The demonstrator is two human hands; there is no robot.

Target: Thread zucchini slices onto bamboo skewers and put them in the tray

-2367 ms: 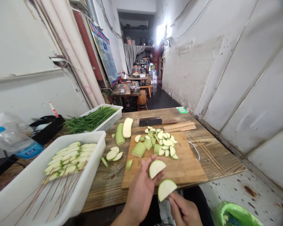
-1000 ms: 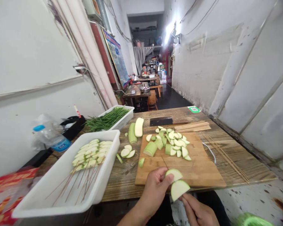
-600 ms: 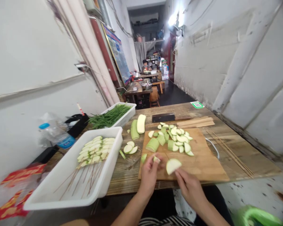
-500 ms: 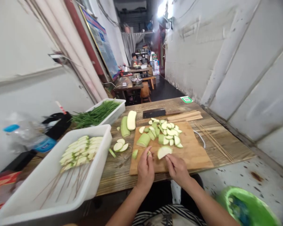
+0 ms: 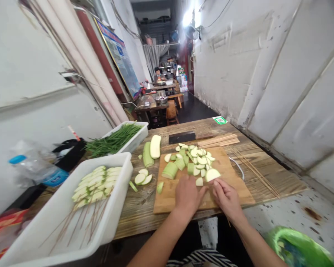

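My left hand rests on the wooden cutting board, its fingers curled inward; what they hold, if anything, is hidden. My right hand is beside it and pinches a half-round pale squash slice at its fingertips. A smaller slice lies between the hands. Just beyond them on the board is a pile of cut squash slices. To the left, a white tray holds skewered squash slices.
Squash halves, a cleaver, a bundle of bamboo skewers and loose skewers lie on the table. A tray of green chives and a water bottle sit left. A green bin stands right. A person sits far back.
Both hands have come up from the table's near edge onto the board. The right hand carried its slice forward to the pile; the slice the left hand held no longer shows.
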